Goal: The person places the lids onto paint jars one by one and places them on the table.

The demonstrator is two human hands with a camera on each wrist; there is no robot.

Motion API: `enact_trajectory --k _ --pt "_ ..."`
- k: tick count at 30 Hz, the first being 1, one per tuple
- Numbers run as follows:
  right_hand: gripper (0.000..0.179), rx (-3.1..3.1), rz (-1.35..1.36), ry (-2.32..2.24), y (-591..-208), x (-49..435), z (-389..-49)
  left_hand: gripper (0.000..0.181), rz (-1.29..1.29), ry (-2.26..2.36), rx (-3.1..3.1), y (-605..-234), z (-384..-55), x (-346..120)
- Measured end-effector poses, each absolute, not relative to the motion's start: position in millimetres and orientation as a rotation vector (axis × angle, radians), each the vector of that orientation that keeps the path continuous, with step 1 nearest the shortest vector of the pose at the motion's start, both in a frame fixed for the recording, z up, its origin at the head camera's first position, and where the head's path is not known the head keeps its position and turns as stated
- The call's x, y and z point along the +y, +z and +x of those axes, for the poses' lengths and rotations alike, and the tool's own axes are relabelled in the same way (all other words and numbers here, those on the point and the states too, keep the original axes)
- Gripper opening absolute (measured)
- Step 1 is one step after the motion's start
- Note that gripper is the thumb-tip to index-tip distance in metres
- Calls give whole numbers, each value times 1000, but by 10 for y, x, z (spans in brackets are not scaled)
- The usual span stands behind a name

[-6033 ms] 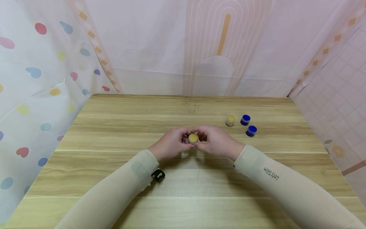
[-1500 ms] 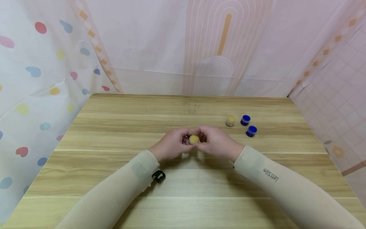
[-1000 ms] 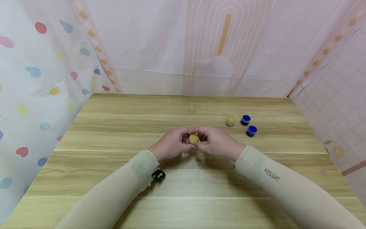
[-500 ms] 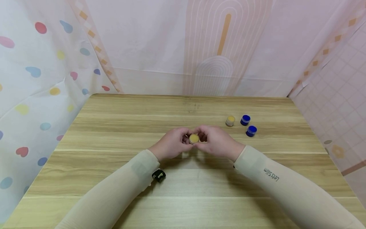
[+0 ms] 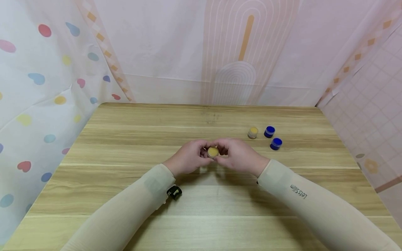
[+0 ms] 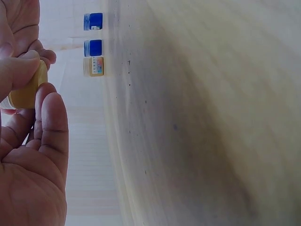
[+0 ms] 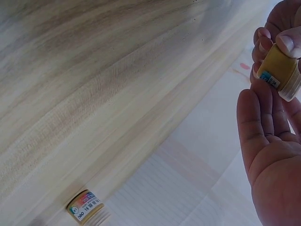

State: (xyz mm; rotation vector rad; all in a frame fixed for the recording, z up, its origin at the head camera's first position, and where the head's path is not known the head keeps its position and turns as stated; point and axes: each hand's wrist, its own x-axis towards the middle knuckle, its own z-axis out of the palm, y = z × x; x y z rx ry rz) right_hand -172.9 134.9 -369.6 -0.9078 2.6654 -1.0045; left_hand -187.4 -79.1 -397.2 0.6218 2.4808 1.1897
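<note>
Above the middle of the table, both hands hold one small yellow paint jar between their fingertips, its round top facing the head camera. The left hand grips it from the left and the right hand from the right. In the right wrist view the yellow jar shows a small label and a clear lid, tilted, with a thumb on its side. The left wrist view shows a thumb across the yellow jar, fingers partly hiding it.
Right of the hands stand a second yellow jar and two blue jars, one farther back and one nearer. They rest on a wooden table. Patterned curtains hang behind and at both sides.
Both hands keep nearly the same place and their hold on the yellow jar, which shifts only very slightly between the fingers. The other jars stay where they were.
</note>
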Motion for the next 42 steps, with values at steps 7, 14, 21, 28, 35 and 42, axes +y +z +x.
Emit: enact_trajectory --k 7,14,21,28,35,42 --pt "32 2663 -860 -1019 -3682 1326 -1724 32 634 1186 2488 -3978 -1875 -787" --pt "33 2670 -836 -1011 -3685 1327 -1723 28 620 1181 2487 -3976 -1868 -791" --pt "39 2647 -901 -1012 -3674 1343 -1726 33 613 1194 2480 -3969 -1867 -798" --pt "33 2683 -880 -966 -3676 1325 -1726 36 621 1217 2465 -3964 -1861 -792" --pt "33 2674 -854 -974 -3667 1320 -1716 32 627 1189 2486 -3962 -1857 -796" --pt "38 2672 -897 -945 -3645 1329 -1714 39 611 1215 2460 -3971 -1864 -798"
